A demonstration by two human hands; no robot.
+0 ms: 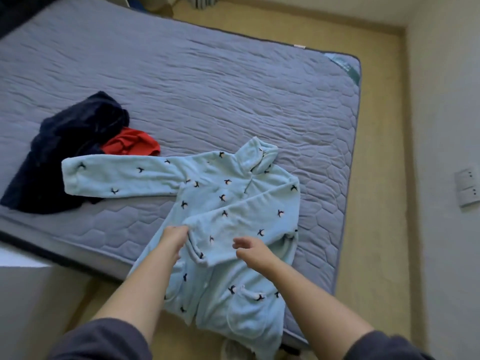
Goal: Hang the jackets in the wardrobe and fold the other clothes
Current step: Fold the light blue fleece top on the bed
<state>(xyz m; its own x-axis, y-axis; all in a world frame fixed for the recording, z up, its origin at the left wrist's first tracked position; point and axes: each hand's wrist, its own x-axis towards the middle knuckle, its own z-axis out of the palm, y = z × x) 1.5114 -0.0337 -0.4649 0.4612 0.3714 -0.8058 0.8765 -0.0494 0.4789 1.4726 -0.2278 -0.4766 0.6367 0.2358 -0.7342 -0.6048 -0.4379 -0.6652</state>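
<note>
The pale blue fleece top [223,203] lies flat at the bed's [233,87] 5 o'clock corner, hem hanging over the near edge, one sleeve [241,222] laid across the chest for folding. Your left hand [174,239] looks to be pinching that sleeve's cuff to square it, though blur hides the fingers, while your right hand [250,249] hovers just above, fingers loosely spread, holding nothing. The navy garment [65,157] and red garment [131,144] wait at 9 o'clock, clear of your folding space.

Clothes on the bed [207,74]
Fleece top [228,203] at the near edge, hem overhanging; clothes heap [65,152] to its left.
</note>
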